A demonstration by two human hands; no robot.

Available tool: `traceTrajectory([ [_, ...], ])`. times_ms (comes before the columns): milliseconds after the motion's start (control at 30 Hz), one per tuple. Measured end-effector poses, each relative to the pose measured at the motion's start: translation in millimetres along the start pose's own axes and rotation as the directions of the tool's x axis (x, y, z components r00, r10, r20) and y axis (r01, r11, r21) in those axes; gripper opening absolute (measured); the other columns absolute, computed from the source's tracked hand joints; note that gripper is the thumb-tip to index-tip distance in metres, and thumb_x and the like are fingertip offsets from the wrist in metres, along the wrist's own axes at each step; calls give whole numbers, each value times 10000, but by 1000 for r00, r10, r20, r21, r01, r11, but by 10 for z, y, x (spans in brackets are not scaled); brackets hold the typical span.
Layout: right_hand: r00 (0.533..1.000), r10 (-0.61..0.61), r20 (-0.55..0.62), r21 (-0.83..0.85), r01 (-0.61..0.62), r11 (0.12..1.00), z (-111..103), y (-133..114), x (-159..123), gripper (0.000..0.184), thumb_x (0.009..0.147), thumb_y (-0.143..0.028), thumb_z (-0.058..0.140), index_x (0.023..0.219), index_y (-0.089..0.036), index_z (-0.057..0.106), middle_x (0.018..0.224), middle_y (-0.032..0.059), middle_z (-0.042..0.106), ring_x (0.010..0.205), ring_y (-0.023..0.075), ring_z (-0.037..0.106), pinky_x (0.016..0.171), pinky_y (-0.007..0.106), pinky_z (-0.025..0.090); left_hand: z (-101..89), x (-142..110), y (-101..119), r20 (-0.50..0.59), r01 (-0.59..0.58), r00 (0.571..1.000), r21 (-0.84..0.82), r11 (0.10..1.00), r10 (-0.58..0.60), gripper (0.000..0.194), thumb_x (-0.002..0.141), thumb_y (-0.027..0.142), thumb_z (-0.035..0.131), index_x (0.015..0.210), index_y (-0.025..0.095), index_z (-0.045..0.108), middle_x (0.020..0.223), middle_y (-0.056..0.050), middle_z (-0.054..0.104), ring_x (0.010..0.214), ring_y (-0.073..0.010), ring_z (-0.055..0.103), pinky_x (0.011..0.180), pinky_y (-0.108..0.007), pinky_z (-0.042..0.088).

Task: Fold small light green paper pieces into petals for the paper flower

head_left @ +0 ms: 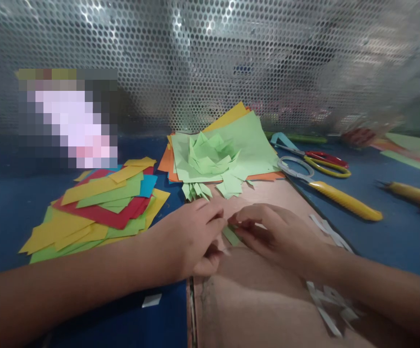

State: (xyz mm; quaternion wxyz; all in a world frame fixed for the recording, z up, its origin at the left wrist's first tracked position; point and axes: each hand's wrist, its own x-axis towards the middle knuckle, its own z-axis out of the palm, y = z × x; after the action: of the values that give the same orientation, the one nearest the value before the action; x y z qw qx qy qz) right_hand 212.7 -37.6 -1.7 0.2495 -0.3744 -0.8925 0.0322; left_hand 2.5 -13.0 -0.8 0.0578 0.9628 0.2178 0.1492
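Note:
My left hand and my right hand meet over a brown board, their fingers bent and fingertips almost touching. Between them is a small strip of light green paper, pinched at its far end and partly hidden by the fingers. Just beyond my hands lie folded green paper pieces and a loose cluster of green pieces. Behind these, a bowl-shaped flower of folded green paper sits on a stack of coloured sheets.
Left on the blue table is a pile of coloured paper cutouts. To the right lie red-and-yellow-handled scissors, a yellow-handled tool with a pale ring and a yellow pen-like tool. White paper scraps lie near my right forearm. Perforated metal stands behind.

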Motion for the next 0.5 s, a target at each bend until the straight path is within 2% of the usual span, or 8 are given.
traceTrajectory([
  [133, 995, -97, 23, -69, 98, 993, -15, 7, -5, 108, 870, -143, 481, 973, -168, 505, 760, 40, 647, 652, 157, 587, 562, 240, 424, -9, 5, -4, 19, -10, 1000, -15, 1000, 10, 271, 726, 243, 556, 944, 84, 585, 949, -110, 540, 909, -243, 492, 844, -357, 427],
  [300, 985, -146, 94, -124, 157, 980, -45, 9, -16, 170, 891, -138, 426, 1031, -161, 521, 778, 63, 648, 678, 173, 588, 572, 255, 431, -26, 6, 5, 10, -23, 1000, -18, 1000, 23, 106, 713, 203, 553, 787, 126, 556, 865, -81, 537, 852, -229, 502, 804, -349, 442],
  [500, 977, -163, 134, -131, 180, 975, -42, 13, -11, 164, 889, -136, 421, 970, -139, 563, 786, 90, 643, 673, 175, 582, 560, 257, 429, -9, 6, 7, 2, -28, 1000, 7, 1000, 28, 165, 720, 199, 536, 857, 111, 564, 912, -90, 537, 856, -229, 495, 798, -349, 440],
])
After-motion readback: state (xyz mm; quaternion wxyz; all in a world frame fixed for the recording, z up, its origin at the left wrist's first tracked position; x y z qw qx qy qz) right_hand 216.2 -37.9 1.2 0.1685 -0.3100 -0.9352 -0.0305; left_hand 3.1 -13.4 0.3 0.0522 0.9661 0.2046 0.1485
